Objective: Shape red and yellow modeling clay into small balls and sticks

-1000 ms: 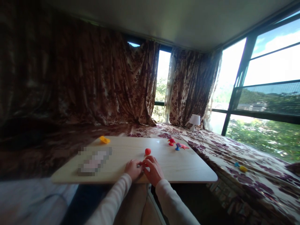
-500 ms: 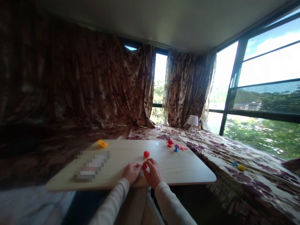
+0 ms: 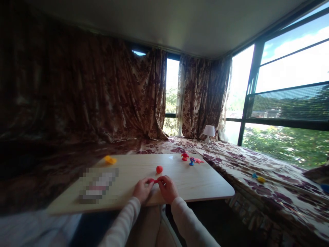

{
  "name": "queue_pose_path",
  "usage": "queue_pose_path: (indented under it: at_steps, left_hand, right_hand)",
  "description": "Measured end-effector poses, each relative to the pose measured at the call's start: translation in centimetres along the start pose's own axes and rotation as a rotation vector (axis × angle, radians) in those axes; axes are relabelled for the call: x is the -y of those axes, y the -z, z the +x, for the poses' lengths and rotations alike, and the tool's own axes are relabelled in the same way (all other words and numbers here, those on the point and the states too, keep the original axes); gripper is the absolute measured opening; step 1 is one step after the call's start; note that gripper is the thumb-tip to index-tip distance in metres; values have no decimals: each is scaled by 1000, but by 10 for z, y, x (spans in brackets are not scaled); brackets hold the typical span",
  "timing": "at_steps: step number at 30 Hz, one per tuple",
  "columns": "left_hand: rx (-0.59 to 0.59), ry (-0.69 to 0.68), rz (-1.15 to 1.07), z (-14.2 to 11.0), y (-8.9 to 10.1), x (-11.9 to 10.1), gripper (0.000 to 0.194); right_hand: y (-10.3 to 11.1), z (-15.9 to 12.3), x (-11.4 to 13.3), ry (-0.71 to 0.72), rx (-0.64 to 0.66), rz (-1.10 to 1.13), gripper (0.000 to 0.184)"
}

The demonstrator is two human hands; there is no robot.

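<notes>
A small piece of red modelling clay point(image 3: 155, 181) spans the gap between my two hands, low over the near part of the table. My left hand point(image 3: 143, 189) pinches its left end between thumb and fingers. At the other end, my right hand point(image 3: 167, 189) grips it with curled fingertips. Just beyond my fingers, a round red ball point(image 3: 159, 169) rests on the light wooden table point(image 3: 133, 166), touched by neither hand.
On the table's far right stand a red figure point(image 3: 184, 156) and a blue figure point(image 3: 192, 161), beside a flat pink-red shape point(image 3: 198, 160). A yellow piece point(image 3: 110, 160) lies far left, near a blurred-out item point(image 3: 99, 185). A white lamp point(image 3: 208, 132) stands behind.
The red clay between my hands has gone from a rounder, compact look to a longer, stretched strip. My fingers have shifted slightly, and the view has turned a little to the right.
</notes>
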State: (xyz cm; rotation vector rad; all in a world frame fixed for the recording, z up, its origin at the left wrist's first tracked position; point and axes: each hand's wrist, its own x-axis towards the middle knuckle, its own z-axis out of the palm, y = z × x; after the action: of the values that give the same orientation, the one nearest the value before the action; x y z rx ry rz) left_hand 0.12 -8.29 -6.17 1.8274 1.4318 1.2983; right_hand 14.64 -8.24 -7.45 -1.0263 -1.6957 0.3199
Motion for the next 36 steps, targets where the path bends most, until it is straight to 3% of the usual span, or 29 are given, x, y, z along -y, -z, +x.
queue_pose_path:
  at_steps: [15, 21, 27, 36]
  left_hand:
    - [-2, -33, 10, 0, 3, -4, 21]
    - [-39, -8, -59, 1, 3, -1, 27]
    - [-22, 0, -88, 1, 3, -1, 31]
    - [-17, -68, -33, 2, 2, 2, 24]
  right_hand:
    - [2, 0, 7, -29, 10, -8, 13]
    - [0, -1, 4, -11, 28, 17, 31]
    - [3, 0, 7, -23, 59, 16, 17]
    - [1, 0, 2, -2, 29, -30, 16]
